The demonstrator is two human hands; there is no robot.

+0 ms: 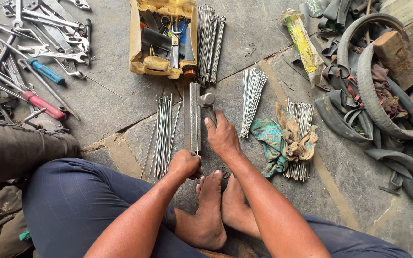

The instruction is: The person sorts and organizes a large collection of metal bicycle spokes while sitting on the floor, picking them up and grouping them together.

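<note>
Stone floor carries our work: a steel bar (194, 117) lies before our feet, heavy and rigid. Our left hand (185, 163) closes on its near end, perhaps pinning a spoke; our right hand (223, 138) wraps a hammer (207, 101) handle.

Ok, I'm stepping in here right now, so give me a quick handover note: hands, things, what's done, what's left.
Left hand: closed around the near end of the metal bar lying on the stone floor.
Right hand: gripping the hammer, head resting beside the bar's far end.
Around: spoke bundles left and right of the bar, more on the rags; tool box ahead.
Done: cannot tell from this view.
Left: no spoke lies on the bar yet.
</note>
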